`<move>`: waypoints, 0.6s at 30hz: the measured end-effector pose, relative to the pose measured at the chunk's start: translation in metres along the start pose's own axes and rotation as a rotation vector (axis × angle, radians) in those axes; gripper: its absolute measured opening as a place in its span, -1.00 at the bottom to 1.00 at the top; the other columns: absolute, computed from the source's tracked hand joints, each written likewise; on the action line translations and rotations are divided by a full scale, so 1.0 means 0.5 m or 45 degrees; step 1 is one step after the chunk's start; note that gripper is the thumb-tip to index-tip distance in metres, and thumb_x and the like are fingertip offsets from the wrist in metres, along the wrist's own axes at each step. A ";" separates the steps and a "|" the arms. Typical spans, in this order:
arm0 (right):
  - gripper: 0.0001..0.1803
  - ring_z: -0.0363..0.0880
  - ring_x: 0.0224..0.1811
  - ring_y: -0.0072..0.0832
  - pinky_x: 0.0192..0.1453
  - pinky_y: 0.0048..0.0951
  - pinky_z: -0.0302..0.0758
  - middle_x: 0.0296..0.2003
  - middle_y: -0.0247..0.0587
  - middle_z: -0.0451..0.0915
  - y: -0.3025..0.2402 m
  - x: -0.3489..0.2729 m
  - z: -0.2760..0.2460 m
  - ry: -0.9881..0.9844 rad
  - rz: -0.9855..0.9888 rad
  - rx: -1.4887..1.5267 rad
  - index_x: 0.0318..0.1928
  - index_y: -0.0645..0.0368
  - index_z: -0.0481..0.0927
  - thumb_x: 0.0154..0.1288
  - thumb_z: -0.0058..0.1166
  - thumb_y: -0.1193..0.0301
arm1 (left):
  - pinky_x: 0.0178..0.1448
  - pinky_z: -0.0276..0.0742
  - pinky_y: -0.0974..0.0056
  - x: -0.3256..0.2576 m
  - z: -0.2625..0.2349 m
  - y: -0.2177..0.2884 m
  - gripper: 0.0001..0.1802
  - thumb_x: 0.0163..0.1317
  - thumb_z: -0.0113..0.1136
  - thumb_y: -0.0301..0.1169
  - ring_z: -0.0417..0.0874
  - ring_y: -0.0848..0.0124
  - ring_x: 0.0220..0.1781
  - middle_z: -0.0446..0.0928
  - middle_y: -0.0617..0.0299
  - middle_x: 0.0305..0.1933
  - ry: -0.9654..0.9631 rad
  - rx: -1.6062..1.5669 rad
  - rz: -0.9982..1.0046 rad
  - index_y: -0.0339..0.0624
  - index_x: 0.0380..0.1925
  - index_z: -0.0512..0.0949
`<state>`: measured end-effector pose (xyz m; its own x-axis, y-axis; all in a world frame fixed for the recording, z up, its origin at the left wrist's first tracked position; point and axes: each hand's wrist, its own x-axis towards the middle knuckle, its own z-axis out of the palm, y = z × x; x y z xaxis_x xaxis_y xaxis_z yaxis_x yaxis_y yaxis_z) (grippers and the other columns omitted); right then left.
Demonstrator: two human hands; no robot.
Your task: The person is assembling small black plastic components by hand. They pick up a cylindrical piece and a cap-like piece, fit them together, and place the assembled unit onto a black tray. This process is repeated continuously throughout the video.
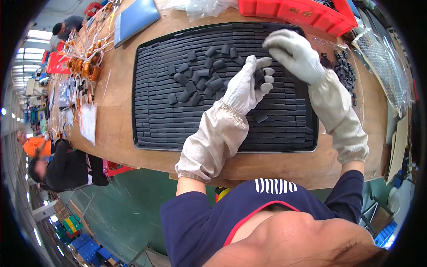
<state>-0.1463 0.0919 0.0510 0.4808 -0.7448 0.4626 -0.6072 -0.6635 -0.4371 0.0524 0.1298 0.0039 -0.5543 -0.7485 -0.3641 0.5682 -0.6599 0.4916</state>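
Both my hands wear white gloves, with pale sleeve covers up the forearms. My left hand (252,84) is cupped, palm turned up and to the right, over a large black tray (135,111). Its fingers curl around a dark block (259,76); whether more lie in the palm is hidden. Just above and to the right, my right hand (291,52) hovers with loosely bent fingers pointing left; no block shows in it. Rows of dark grey blocks (173,129) fill much of the tray. A heap of loose blocks (200,80) lies on them, left of my left hand. One loose block (261,117) lies below it.
A red bin (296,15) stands behind the tray. More dark blocks (342,71) and bubble wrap (382,66) lie to the right. At the left are a blue folder (135,22), copper coils (86,66) and a white packet (88,124). Other people are farther left.
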 end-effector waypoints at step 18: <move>-0.59 0.42 0.29 -0.09 0.37 -0.12 0.33 0.12 -0.13 0.53 -0.114 -0.060 0.032 -0.267 0.006 -0.413 -0.11 0.20 0.60 -0.08 0.27 0.60 | -0.34 0.60 0.31 0.006 -0.012 -0.046 -0.39 0.48 -0.18 0.25 0.59 0.40 -0.37 0.54 0.25 -0.25 0.086 0.559 0.237 -0.03 -0.02 0.54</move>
<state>-0.1160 0.1509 0.0498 0.5764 -0.7682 0.2785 -0.7619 -0.6285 -0.1565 0.0414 0.1423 -0.0130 -0.4187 -0.8634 -0.2814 0.3353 -0.4349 0.8357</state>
